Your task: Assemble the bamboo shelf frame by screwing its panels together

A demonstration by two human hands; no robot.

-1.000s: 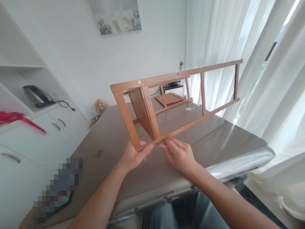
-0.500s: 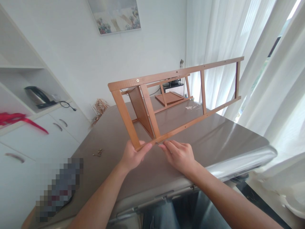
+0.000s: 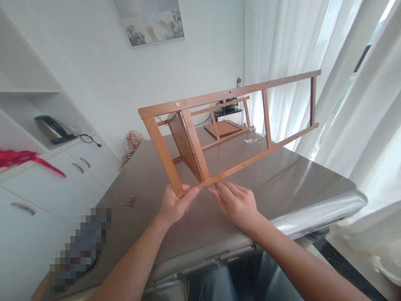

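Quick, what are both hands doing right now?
Left hand: closed, holding the wooden frame near one corner.
Right hand: closed, pinching a thin metal piece at the frame's underside.

Framed floral picture (image 3: 152, 21) on the wall (image 3: 213, 46), kettle (image 3: 50, 129) on a cabinet shelf (image 3: 69, 146), red ribbon (image 3: 19, 158) nearby, pale curtains (image 3: 282, 37) at right

- In front of me stretches a broad, smooth grey-brown table (image 3: 300, 179), glossy clear plastic sheeting (image 3: 322, 211) over its near right edge.
- To my left lies a loose pile of small brass-coloured metal screws (image 3: 130, 201).
- Flat reddish-brown wooden panels (image 3: 230, 126) lie farther off.
- Beside those I see thin whitish scraps (image 3: 253, 141).
- Whether my ladder-sided brown wooden frame (image 3: 267, 119) touches the tabletop, I cannot tell.
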